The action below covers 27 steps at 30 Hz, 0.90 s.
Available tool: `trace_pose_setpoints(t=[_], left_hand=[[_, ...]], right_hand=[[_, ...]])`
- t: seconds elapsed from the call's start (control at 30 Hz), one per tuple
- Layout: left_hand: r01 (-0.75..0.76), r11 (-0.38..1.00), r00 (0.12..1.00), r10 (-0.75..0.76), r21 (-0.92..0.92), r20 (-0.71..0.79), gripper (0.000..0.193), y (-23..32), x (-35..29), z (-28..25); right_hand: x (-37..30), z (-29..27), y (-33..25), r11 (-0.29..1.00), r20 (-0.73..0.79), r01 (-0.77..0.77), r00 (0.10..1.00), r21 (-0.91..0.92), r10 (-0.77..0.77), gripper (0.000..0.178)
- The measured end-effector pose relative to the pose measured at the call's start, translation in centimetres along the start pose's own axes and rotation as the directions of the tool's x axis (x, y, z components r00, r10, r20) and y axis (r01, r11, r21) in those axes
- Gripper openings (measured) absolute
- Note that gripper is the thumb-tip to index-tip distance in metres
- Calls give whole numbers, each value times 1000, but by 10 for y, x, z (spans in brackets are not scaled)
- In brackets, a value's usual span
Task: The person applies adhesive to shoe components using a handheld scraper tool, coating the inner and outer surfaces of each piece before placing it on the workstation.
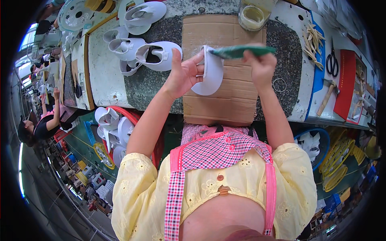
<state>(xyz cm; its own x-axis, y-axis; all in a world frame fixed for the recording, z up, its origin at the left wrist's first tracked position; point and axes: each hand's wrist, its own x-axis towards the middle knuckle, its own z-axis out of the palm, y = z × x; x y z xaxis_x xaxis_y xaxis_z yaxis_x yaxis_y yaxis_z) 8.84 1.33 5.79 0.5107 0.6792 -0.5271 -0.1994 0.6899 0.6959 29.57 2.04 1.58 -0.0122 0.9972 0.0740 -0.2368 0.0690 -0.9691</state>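
My left hand [184,75] holds a white shoe upper [214,76], its fingers tucked inside the opening and the thumb sticking up. The upper hangs over a cardboard sheet [237,92], its rounded end toward me. Closed around a green brush [241,51], my right hand [262,68] is slightly blurred. The brush's dark tip meets the top edge of the upper. Left of my left hand stands another white shoe upper [163,55], with several more behind it. A cloudy jar [253,20] with yellowish contents stands at the cardboard's far right corner.
Scissors [332,60], a hammer [327,96], a red box [345,86] and a blue tray [315,72] with pale strips lie on the right. A red basket [128,114] of white pieces is at lower left. Another person [48,116] works at far left.
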Motion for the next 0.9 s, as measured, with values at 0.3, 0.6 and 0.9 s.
trace_pose_setpoints(t=[0.3, 0.6, 0.9], left_hand=[[-61, 975, 997, 47, -215, -67, 108, 4, -11, -4], [-186, 868, 972, 94, -461, -213, 94, -4, 6, -6], [-19, 602, 855, 423, 798, -299, 55, -24, 43, -25]], right_hand=[[0, 12, -1, 982, 332, 169, 934, -81, -133, 12], [-7, 2, 24, 999, 353, -20, 936, 48, 2, 8], [-6, -21, 27, 990, 2, -80, 997, -118, 81, 8]])
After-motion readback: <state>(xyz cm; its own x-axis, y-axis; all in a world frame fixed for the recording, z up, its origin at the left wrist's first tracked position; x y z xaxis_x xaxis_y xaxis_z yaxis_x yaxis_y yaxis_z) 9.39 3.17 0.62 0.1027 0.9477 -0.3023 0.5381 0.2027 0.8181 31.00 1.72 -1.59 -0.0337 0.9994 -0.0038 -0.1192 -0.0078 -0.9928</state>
